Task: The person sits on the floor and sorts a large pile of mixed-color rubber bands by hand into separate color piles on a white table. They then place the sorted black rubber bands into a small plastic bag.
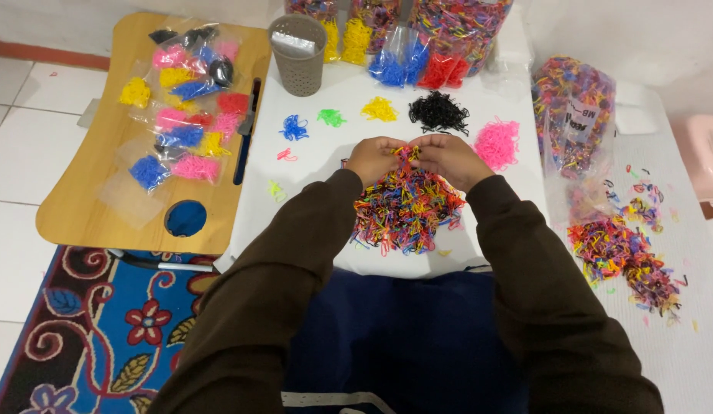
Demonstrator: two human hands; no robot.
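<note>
A heap of small mixed-colour rubber bands lies on a white sheet in front of me. My left hand and my right hand meet at the far edge of the heap, fingers pinched on a few bands there. Beyond the hands lie small sorted piles: blue, green, yellow, black and pink. A single pink band and a pale yellow one lie at the left.
A grey perforated cup stands at the back. A wooden lap tray on the left carries small bags of sorted bands. Large bags of mixed bands sit at the back and right, with loose bands spilled on the right.
</note>
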